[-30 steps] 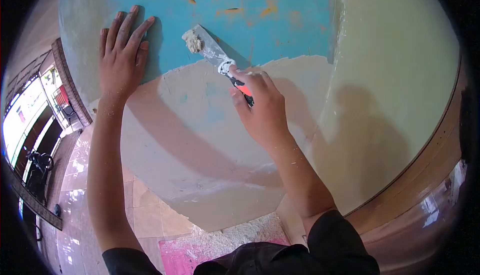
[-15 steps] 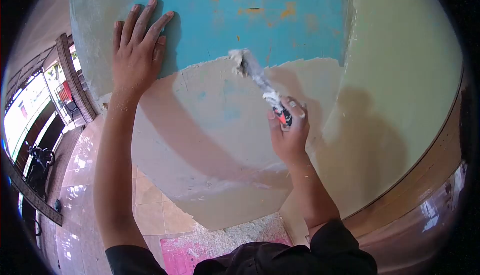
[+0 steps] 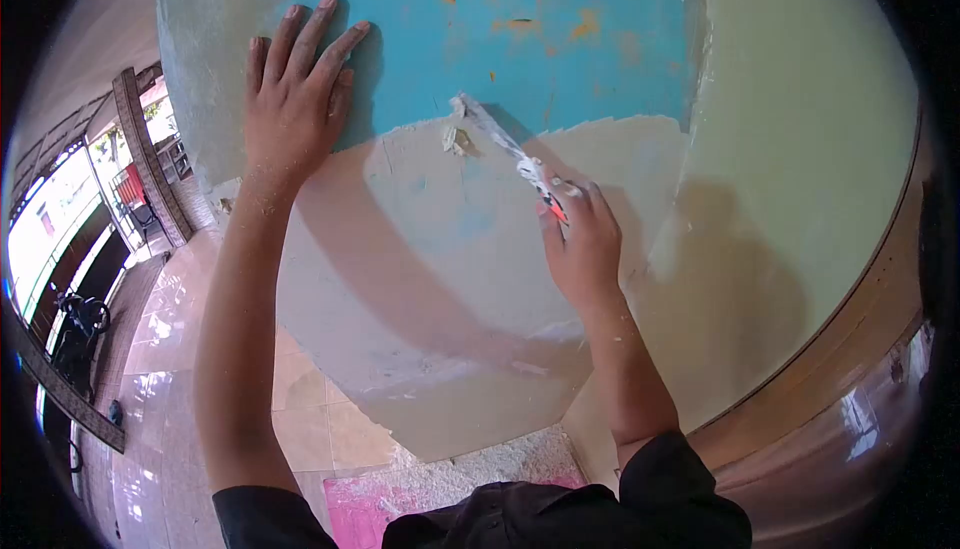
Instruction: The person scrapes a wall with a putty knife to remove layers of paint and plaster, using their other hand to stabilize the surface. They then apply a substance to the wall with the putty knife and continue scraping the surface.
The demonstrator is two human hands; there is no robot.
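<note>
Head view: your left hand (image 3: 290, 129) spread on the wall (image 3: 815, 79), your right hand (image 3: 587, 249) closed around a putty knife (image 3: 492, 131)

Your left hand lies palm toward the wall, its fingers (image 3: 312, 34) stretched out and fanned with gaps between them, tips pointing up. The thumb sits closer in, angled up beside the index finger. That hand holds nothing; it rests where a greyish-green coat (image 3: 215, 59) meets the blue patch (image 3: 480, 34).

Your right hand is wrapped around the knife's black-and-orange handle, thumb on the left side and white smears on the index finger. You have the remaining fingers curled partly out of sight, so how tightly they press cannot be told. The blade slants up and left from your grip, seen nearly edge-on, its tip at the ragged border between the blue patch and the pale beige layer (image 3: 430, 279) below. Just under the tip is a small clump of putty (image 3: 456, 139); whether it clings to the blade or the wall is unclear.

Below you, whitish crumbs (image 3: 520, 461) cover part of a pink mat (image 3: 352, 509) on the tiled floor (image 3: 300, 389).
</note>
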